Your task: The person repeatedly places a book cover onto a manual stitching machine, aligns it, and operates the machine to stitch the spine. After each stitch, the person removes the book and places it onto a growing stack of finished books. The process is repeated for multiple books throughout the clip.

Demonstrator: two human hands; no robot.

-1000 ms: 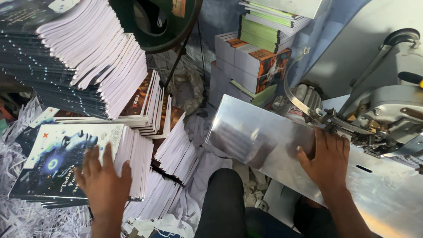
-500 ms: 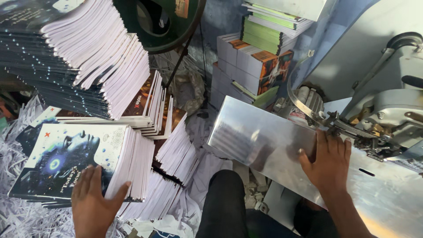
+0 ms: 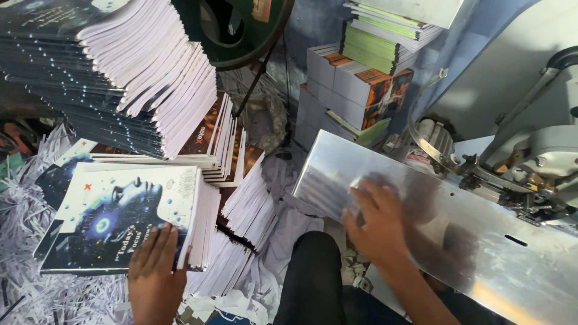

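Fingers of the left hand (image 3: 153, 271) lie flat on the lower right corner of the top booklet (image 3: 114, 219), its grip loose and pressing, not closed around anything. The right hand (image 3: 376, 225) rests palm down with spread fingers, grip released, on the shiny metal bench (image 3: 481, 253) near its left edge. The booklet tops a short stack beside the person's dark-clothed knee (image 3: 313, 277). More stacks of booklets (image 3: 120, 72) crowd behind, leaving little free room. Shredded paper (image 3: 24, 241) covers the floor at left; a machine (image 3: 530, 156) stands at the bench's far edge.
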